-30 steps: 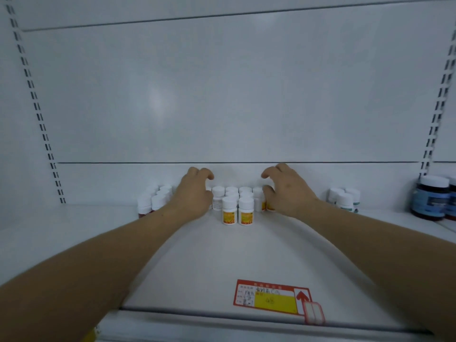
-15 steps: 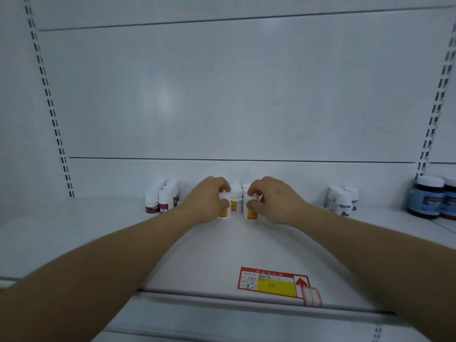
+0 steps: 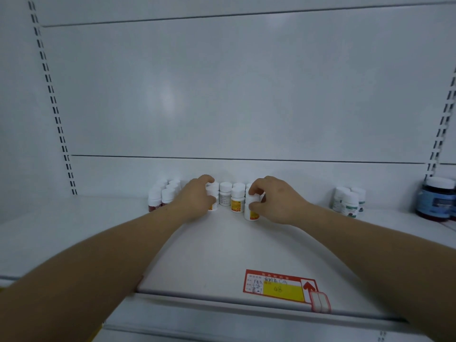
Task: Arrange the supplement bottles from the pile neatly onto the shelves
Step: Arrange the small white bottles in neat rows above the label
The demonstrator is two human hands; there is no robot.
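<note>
While both arms reach to the back of the shelf (image 3: 222, 255), right hand (image 3: 278, 202) pinches a yellow-label bottle (image 3: 251, 209) by thumb and fingers, upright, just ahead of the row. Left hand (image 3: 195, 201) curls round another bottle (image 3: 213, 197) at the row's left end. Two middle bottles (image 3: 237, 201) stand between the hands. Red-label bottles (image 3: 158, 199) left, green-label bottles (image 3: 349, 203) right, blue jar (image 3: 435, 201) far right, price tag (image 3: 278, 285) at the front edge.

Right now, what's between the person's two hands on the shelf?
The head view shows, between the left hand and right hand, a white-labelled bottle and a yellow-labelled bottle, both upright.
</note>
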